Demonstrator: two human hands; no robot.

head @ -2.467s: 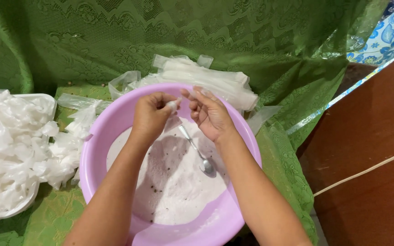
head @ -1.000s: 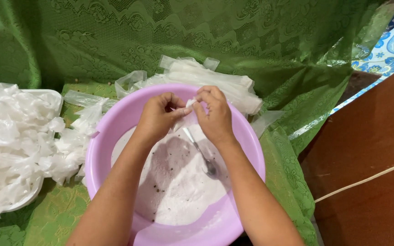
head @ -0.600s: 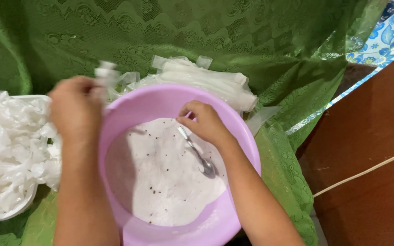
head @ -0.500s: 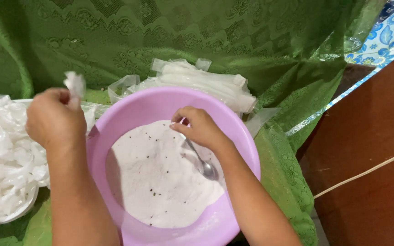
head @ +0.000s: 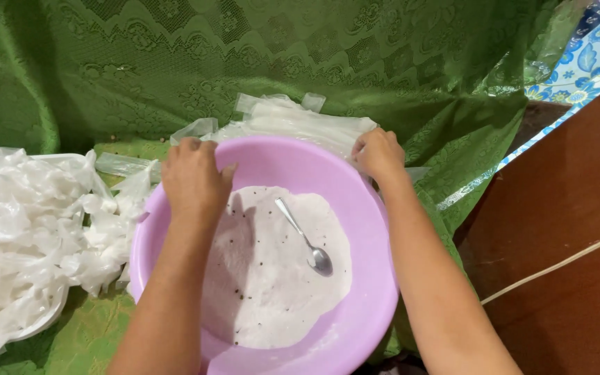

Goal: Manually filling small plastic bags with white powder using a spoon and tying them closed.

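A pink plastic basin (head: pixel 376 278) holds a whitish powder with dark specks (head: pixel 272 278), and a metal spoon (head: pixel 307 239) lies in it. My left hand (head: pixel 192 177) hovers palm down over the basin's far left rim and holds nothing I can see. My right hand (head: pixel 380 154) rests beyond the far right rim, its fingers curled onto the flat stack of empty clear plastic bags (head: pixel 293 121) lying behind the basin.
A white tray (head: pixel 8 340) at the left is heaped with small knotted plastic bags (head: pixel 29 222). Patterned green cloth (head: pixel 175 55) covers the surface and hangs behind. Brown wooden floor (head: pixel 578 208) with a pale cord (head: pixel 557 264) lies to the right.
My left hand carried a small bag to the pile on the left and came back empty over the basin. My right hand left the spoon and moved up to the stack of bags.
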